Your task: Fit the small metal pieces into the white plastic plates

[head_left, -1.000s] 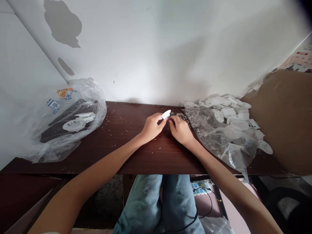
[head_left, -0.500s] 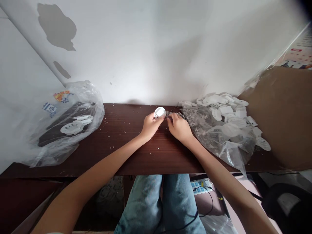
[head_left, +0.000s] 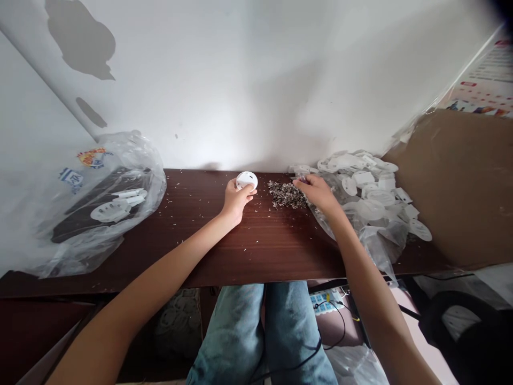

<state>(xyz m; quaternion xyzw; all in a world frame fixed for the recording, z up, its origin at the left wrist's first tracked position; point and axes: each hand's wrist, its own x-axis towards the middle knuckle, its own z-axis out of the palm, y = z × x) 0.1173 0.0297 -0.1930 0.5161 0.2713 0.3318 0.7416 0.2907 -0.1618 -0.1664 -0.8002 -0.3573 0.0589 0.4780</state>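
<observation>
head view: left grip (head_left: 235,200) holds a round white plastic disc (head_left: 245,178) at its lower edge, sensibly leaving its dark slot uncovered. right grip (head_left: 319,191), contents impossible to tell, sits just beside loose grey metallic-looking bits (head_left: 287,195), best left undisturbed.

This is looking like a small assembly workspace: loose metal bits (head_left: 287,194) are lying in a heap near the back edge of the bench (head_left: 256,240), many white plastic parts (head_left: 371,182) are piling toward its right end, and an open plastic bag (head_left: 136,155) is holding more at its left end.
</observation>
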